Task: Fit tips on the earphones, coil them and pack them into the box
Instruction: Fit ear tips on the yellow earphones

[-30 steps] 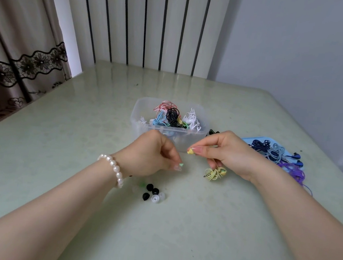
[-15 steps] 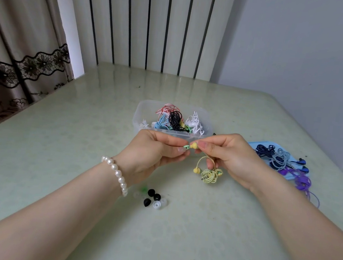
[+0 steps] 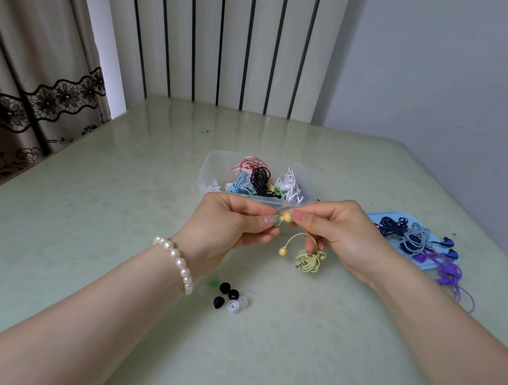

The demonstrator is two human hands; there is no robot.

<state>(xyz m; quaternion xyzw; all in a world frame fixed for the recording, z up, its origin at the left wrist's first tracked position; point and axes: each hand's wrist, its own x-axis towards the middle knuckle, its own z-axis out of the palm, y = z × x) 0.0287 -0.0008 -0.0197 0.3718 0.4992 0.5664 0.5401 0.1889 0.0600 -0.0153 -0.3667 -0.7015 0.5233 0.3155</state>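
My right hand [image 3: 339, 233] pinches one yellow earbud [image 3: 287, 218] of the yellow earphones. Their coiled cable [image 3: 309, 259] and second bud [image 3: 283, 251] hang below that hand, just above the table. My left hand [image 3: 230, 224] pinches a pale green ear tip [image 3: 276, 220] and holds it against the pinched bud. Behind both hands stands the clear plastic box [image 3: 209, 168] with several coiled earphones in red, blue, black and white. Loose black, white and green tips [image 3: 225, 295] lie on the table under my left wrist.
A blue lid [image 3: 380, 214] at the right carries tangled dark blue, grey and purple earphones [image 3: 412, 239]; a purple cable trails off it toward my right forearm. The pale green table [image 3: 85, 220] ends at a striped wall behind and a curtain at the left.
Both hands have risen off the table and come together. The green tip now touches the yellow bud, and the yellow coil has been lifted and hangs under my right hand.
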